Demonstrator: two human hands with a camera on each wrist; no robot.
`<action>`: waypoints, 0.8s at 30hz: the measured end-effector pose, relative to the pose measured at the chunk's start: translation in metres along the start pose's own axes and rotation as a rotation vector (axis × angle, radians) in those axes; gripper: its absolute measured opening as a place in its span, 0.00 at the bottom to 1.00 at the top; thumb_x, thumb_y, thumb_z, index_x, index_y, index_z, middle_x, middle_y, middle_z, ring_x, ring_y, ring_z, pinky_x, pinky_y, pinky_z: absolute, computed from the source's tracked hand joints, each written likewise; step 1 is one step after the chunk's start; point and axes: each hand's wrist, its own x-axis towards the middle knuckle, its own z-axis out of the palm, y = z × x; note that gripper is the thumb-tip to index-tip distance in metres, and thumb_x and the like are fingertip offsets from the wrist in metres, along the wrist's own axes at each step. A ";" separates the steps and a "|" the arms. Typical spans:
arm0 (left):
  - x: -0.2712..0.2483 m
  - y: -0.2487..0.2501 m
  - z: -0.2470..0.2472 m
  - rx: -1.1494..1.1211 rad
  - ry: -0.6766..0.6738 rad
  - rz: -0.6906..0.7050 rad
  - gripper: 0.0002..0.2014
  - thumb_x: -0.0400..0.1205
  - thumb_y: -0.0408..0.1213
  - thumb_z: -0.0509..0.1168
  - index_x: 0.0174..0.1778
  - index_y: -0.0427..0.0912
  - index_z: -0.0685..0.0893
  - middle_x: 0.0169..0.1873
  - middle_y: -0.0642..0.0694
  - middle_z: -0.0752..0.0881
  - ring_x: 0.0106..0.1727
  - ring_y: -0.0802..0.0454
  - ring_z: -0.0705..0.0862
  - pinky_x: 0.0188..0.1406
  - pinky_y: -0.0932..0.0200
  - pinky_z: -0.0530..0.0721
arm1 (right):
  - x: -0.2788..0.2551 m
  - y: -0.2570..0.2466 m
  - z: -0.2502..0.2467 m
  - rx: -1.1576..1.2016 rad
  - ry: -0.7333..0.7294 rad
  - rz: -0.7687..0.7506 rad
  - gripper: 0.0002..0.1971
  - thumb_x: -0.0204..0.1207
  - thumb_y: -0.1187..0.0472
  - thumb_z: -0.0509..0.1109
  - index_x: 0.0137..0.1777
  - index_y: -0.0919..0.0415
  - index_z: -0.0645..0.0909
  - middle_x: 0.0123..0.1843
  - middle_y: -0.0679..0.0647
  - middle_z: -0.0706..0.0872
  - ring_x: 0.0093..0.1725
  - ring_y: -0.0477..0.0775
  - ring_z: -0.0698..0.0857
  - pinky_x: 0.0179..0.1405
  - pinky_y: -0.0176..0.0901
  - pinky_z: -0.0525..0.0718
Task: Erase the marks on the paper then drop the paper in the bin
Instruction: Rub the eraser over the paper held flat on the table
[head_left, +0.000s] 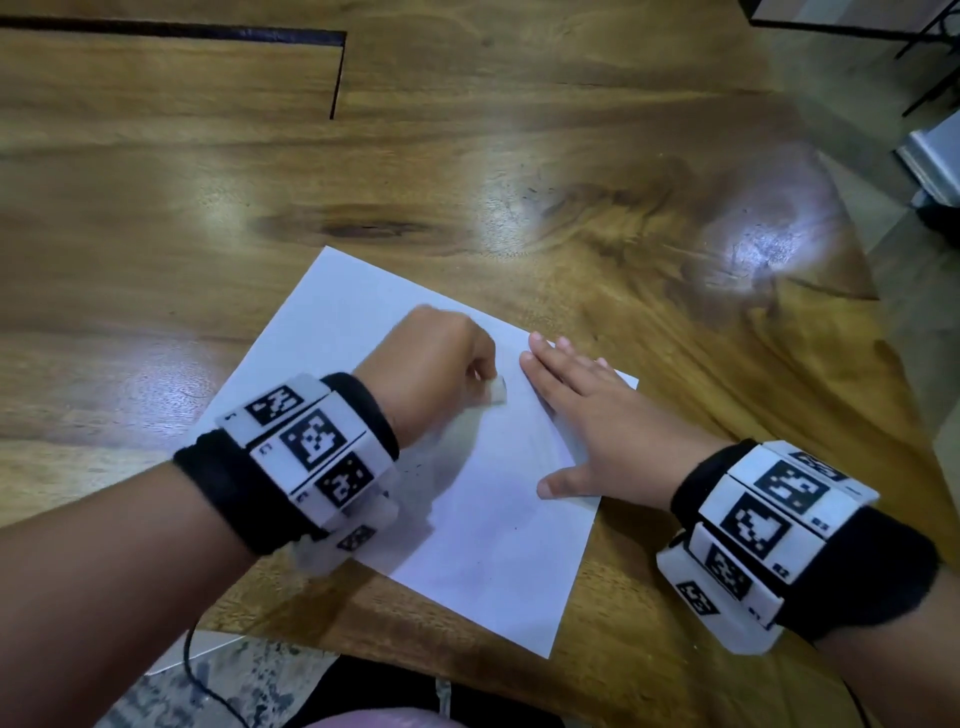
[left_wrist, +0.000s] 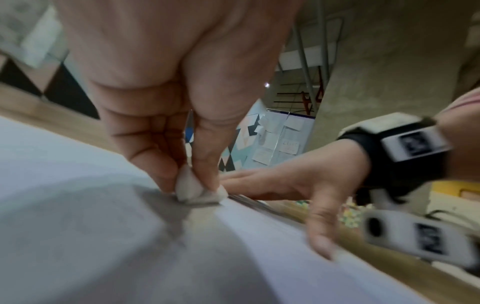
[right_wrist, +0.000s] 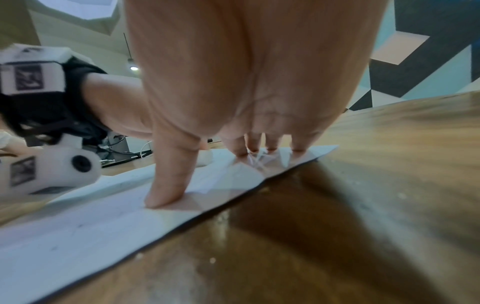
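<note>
A white sheet of paper (head_left: 483, 519) lies at an angle on the wooden table (head_left: 467, 156). My left hand (head_left: 441, 358) pinches a small white eraser (head_left: 497, 389) between thumb and fingers, its end pressed on the paper; up close the eraser (left_wrist: 197, 189) touches the sheet (left_wrist: 78, 226). My right hand (head_left: 587, 421) lies flat on the paper's right edge, fingers straight and thumb spread. In the right wrist view the thumb and fingertips (right_wrist: 166, 185) press the paper (right_wrist: 91, 222) down. Faint grey marks and dark crumbs dot the paper near my left wrist. No bin is in view.
The table's near edge (head_left: 363, 649) runs just below the paper, with floor beneath. A dark groove (head_left: 337, 73) crosses the tabletop at the far left. Dark metal furniture legs (head_left: 930, 57) and a white object (head_left: 935, 156) stand beyond the table's right edge.
</note>
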 end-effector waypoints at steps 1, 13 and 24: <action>0.006 -0.002 -0.004 -0.008 0.053 -0.020 0.06 0.73 0.35 0.70 0.43 0.41 0.88 0.39 0.41 0.89 0.45 0.44 0.84 0.42 0.61 0.75 | 0.000 0.000 0.000 -0.001 0.006 0.002 0.58 0.69 0.41 0.73 0.82 0.54 0.31 0.79 0.40 0.24 0.78 0.40 0.27 0.74 0.37 0.30; 0.010 -0.001 -0.006 0.020 0.034 0.018 0.03 0.73 0.32 0.69 0.40 0.40 0.88 0.39 0.43 0.89 0.42 0.47 0.81 0.41 0.60 0.74 | 0.001 0.001 0.002 0.000 0.027 -0.001 0.59 0.68 0.40 0.74 0.82 0.53 0.31 0.82 0.43 0.26 0.73 0.35 0.27 0.74 0.37 0.30; 0.011 0.000 -0.002 0.056 0.000 0.048 0.03 0.72 0.32 0.69 0.39 0.42 0.87 0.32 0.50 0.79 0.38 0.50 0.76 0.39 0.61 0.72 | 0.001 0.001 0.001 0.020 0.025 -0.005 0.58 0.69 0.41 0.74 0.82 0.53 0.30 0.81 0.42 0.25 0.75 0.36 0.27 0.74 0.36 0.29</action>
